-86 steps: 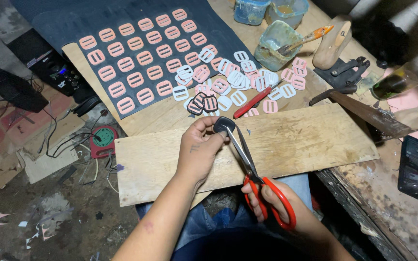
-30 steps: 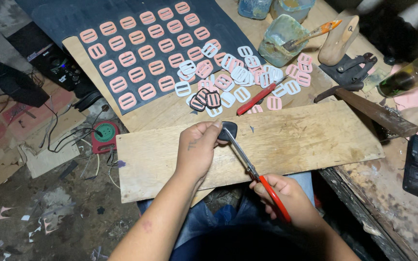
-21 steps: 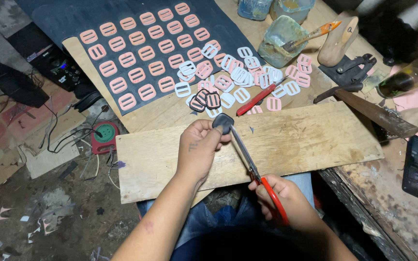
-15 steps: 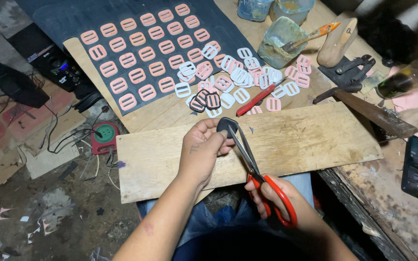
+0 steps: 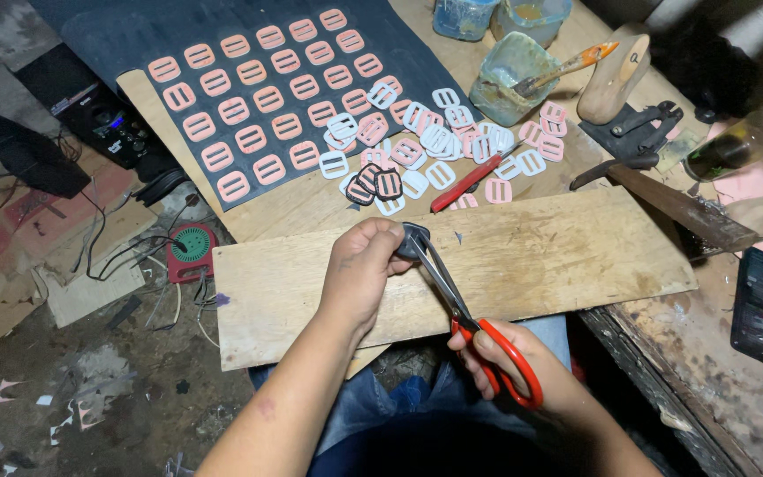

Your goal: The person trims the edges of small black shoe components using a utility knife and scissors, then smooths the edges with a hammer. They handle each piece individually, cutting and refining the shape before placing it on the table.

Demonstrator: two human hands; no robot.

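Rows of pink slotted buckle pieces (image 5: 258,97) on dark sheet (image 5: 134,35); green glue pot with brush (image 5: 514,75); black pliers (image 5: 633,132).

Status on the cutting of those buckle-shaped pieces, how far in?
Done: rows of pink pieces laid out on the dark sheet, plus a loose pile of white and pink ones. In hand: left hand holds a small dark piece at the blades of the red-handled scissors, worked by the right hand. Remaining count: cannot tell.
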